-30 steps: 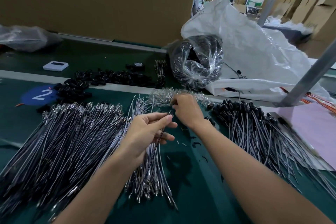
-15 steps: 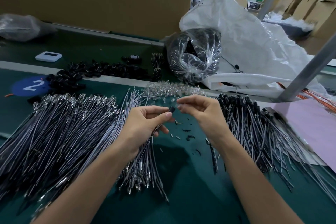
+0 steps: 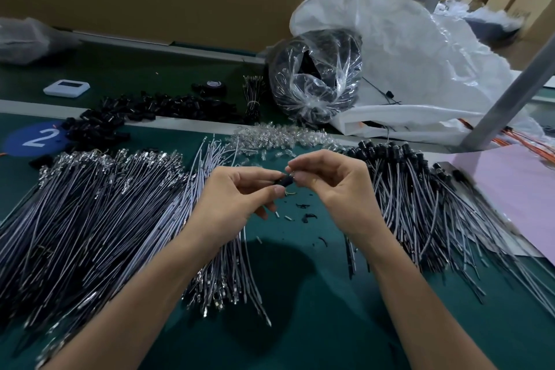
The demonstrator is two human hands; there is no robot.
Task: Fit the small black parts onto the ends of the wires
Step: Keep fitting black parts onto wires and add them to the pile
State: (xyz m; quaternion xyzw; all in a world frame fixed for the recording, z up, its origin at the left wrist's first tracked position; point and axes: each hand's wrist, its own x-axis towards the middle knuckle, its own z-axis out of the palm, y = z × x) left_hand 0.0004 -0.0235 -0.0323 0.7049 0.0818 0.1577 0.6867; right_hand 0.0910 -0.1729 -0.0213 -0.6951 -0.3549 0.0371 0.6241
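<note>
**Cap meets wire at the assembly counter**

Above a green counter (image 3: 300,309), a worker's left hand (image 3: 237,204) and right hand (image 3: 333,189) close in from either side on one small black part (image 3: 286,181). The part sits between the two sets of fingertips, just right of the left thumb and just left of the right forefinger. Its long axis slants from lower left to upper right. Both hands pinch it, the left at the near end and the right at the far end, so neither is clearly nearer. The wire it belongs to cannot be traced under the left palm. The coming push would likely run along that slant, hand toward hand.

The count is two hands and one part in work. To the left fans one heap of bare-ended wires (image 3: 90,219), and to the right one heap of capped wires (image 3: 420,204), both far too many to number. Beyond them lie one scatter of loose black parts (image 3: 144,105), one drift of clear pieces (image 3: 279,138), one plastic-wrapped bundle (image 3: 315,78), one white sack (image 3: 405,39) and one tape roll (image 3: 211,85).
</note>
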